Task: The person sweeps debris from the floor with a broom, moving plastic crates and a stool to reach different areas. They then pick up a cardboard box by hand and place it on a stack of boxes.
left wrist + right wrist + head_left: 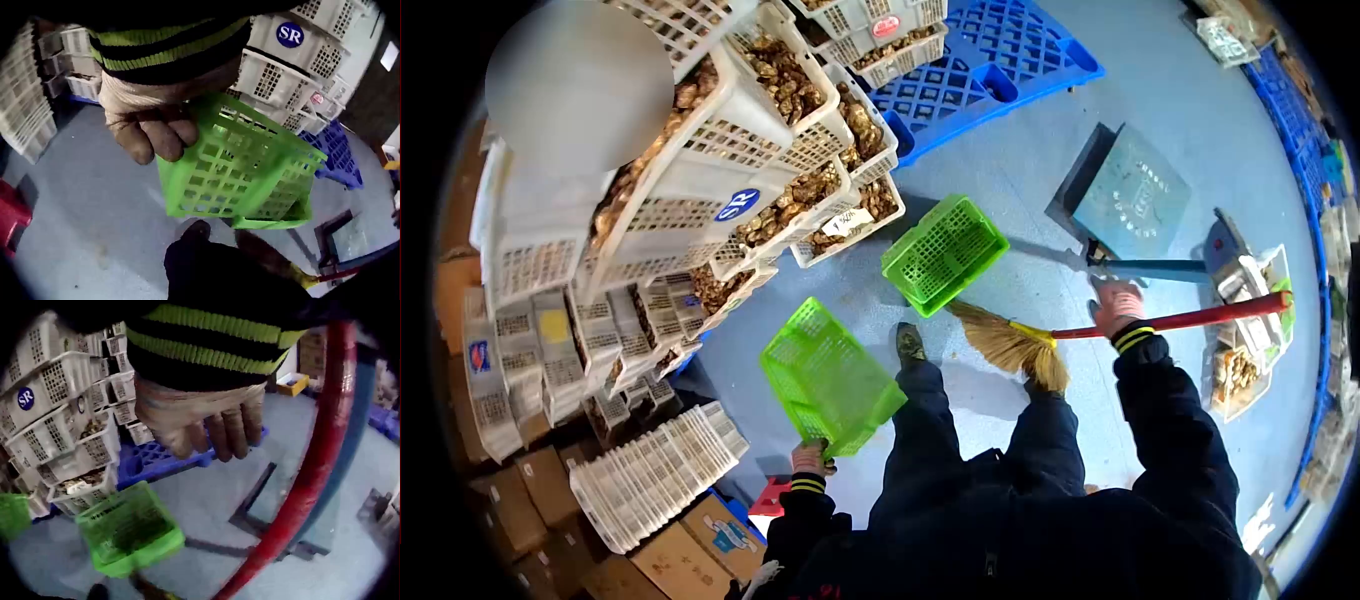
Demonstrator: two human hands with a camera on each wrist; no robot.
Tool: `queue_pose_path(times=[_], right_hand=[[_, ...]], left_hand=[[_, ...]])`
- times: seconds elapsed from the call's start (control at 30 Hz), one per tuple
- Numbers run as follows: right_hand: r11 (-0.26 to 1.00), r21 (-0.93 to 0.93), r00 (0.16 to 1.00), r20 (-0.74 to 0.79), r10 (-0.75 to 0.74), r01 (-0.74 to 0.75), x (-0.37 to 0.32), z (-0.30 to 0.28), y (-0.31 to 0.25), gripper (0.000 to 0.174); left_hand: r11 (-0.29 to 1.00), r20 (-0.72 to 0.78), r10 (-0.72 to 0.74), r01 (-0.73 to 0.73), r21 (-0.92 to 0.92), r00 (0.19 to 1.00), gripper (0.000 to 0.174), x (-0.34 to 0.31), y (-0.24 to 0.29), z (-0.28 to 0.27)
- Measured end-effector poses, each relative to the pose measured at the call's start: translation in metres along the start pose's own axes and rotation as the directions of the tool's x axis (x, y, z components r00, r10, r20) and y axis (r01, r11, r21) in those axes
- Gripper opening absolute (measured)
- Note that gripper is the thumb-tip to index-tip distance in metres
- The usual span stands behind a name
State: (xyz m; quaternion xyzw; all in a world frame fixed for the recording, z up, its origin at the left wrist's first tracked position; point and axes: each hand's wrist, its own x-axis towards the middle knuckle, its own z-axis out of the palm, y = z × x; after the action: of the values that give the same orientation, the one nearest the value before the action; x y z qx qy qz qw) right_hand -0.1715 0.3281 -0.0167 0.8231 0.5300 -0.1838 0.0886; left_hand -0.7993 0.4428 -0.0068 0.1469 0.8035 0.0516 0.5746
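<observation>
In the head view my gloved left hand grips the corner of a green plastic crate, which hangs tilted beside my left leg. The left wrist view shows the gloved fingers curled beside the crate's rim. My gloved right hand is over the red handle of a straw broom. In the right wrist view its fingers hang loosely bent, and the handle passes to one side of them; the thumb is hidden. The bristles spread near my feet.
A second green crate is on the floor ahead. Beyond lies a blue-grey dustpan with a long blue handle. White crates of lumpy brown shellfish are stacked left, near a blue pallet. Cardboard boxes stand at lower left.
</observation>
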Motion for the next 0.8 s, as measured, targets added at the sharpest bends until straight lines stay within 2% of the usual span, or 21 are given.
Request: queue_pose_path(times=[0.03,0.07,0.1,0.13,0.2,0.23,0.27,0.3,0.33,0.37,0.4,0.43,0.47,0.5,0.53,0.63,0.67,0.7,0.73,0.77,0.8], right_hand=[[0.995,0.081,0.988,0.146,0.048,-0.06,0.014,-0.022,-0.041,0.051],[0.983,0.176,0.979,0.205,0.014,-0.051,0.035,-0.024,-0.073,0.059],[0.946,0.323,0.98,0.194,-0.044,-0.021,0.061,-0.002,-0.095,0.066],[0.892,0.443,0.964,0.263,-0.039,-0.085,0.087,0.01,-0.122,0.07],[0.762,0.638,0.943,0.308,-0.123,-0.109,0.144,0.056,-0.168,0.072],[0.729,0.671,0.94,0.321,-0.12,-0.136,0.172,0.076,-0.191,0.071],[0.621,0.768,0.941,0.307,-0.143,-0.157,0.209,0.138,-0.207,0.07],[0.528,0.834,0.942,0.287,-0.171,-0.159,0.232,0.164,-0.227,0.07],[0.429,0.889,0.943,0.267,-0.198,-0.162,0.254,0.187,-0.246,0.07],[0.355,0.922,0.944,0.244,-0.22,-0.155,0.265,0.181,-0.26,0.07],[0.438,0.887,0.946,0.253,-0.201,-0.144,0.281,0.195,-0.273,0.069],[0.293,0.898,0.885,0.402,-0.235,-0.33,0.289,0.189,-0.283,0.068],[0.31,0.903,0.882,0.384,-0.273,-0.297,0.301,0.212,-0.289,0.067],[0.326,0.882,0.9,0.405,-0.159,-0.339,0.307,0.234,-0.293,0.061],[0.331,0.862,0.906,0.42,-0.043,-0.384,0.31,0.242,-0.298,0.055],[0.251,0.933,0.967,0.247,0.069,-0.256,0.269,0.232,-0.277,0.043],[0.265,0.955,0.985,0.103,0.139,-0.137,0.247,0.226,-0.264,0.037],[-0.006,0.995,0.98,0.1,0.173,-0.1,0.23,0.223,-0.251,0.032],[-0.2,0.976,0.967,0.134,0.216,-0.091,0.206,0.192,-0.236,0.025],[-0.483,0.875,0.939,0.18,0.292,-0.018,0.185,0.189,-0.218,0.02],[-0.228,0.974,0.927,0.073,0.367,0.013,0.157,0.155,-0.197,0.019]], left_hand=[[0.998,0.009,0.033,-0.033,0.048,0.999,0.017,0.002,0.013,0.0],[0.993,0.017,0.068,-0.069,0.093,0.998,0.017,0.006,0.026,0.001],[0.985,0.025,0.106,-0.108,0.137,0.994,0.016,0.012,0.038,-0.001],[0.959,0.106,0.185,-0.203,0.196,0.977,0.017,0.017,0.048,-0.005],[0.944,0.131,0.242,-0.265,0.197,0.961,0.019,0.052,0.041,-0.019],[0.935,0.136,0.276,-0.298,0.194,0.952,0.021,0.07,0.032,-0.028],[0.923,0.135,0.312,-0.334,0.19,0.94,0.022,0.084,0.029,-0.036],[0.852,0.149,0.397,-0.424,0.307,0.906,0.026,0.084,0.041,-0.034],[0.894,0.096,0.3,-0.315,0.317,0.949,0.024,0.094,0.041,-0.054],[0.891,0.132,0.34,-0.364,0.273,0.931,0.023,0.077,0.055,-0.042],[0.884,0.168,0.378,-0.409,0.226,0.91,0.022,0.059,0.07,-0.029],[0.864,0.121,0.411,-0.428,0.263,0.904,0.021,0.051,0.081,-0.025],[0.844,0.081,0.443,-0.446,0.299,0.893,0.021,0.047,0.088,-0.023],[0.823,0.047,0.478,-0.466,0.326,0.877,0.021,0.05,0.09,-0.021],[0.835,0.085,0.445,-0.447,0.321,0.892,0.022,0.067,0.086,-0.041],[0.891,0.114,0.387,-0.403,0.211,0.915,0.022,0.061,0.107,-0.034],[0.87,0.137,0.388,-0.411,0.271,0.912,0.024,0.063,0.108,-0.031],[0.846,0.16,0.388,-0.419,0.33,0.908,0.026,0.064,0.11,-0.029],[0.764,0.171,0.441,-0.469,0.443,0.881,0.027,0.068,0.111,-0.021],[0.666,0.186,0.495,-0.508,0.546,0.849,0.029,0.069,0.111,-0.012],[0.428,0.284,0.6,-0.6,0.676,0.748,0.036,0.07,0.116,-0.007]])
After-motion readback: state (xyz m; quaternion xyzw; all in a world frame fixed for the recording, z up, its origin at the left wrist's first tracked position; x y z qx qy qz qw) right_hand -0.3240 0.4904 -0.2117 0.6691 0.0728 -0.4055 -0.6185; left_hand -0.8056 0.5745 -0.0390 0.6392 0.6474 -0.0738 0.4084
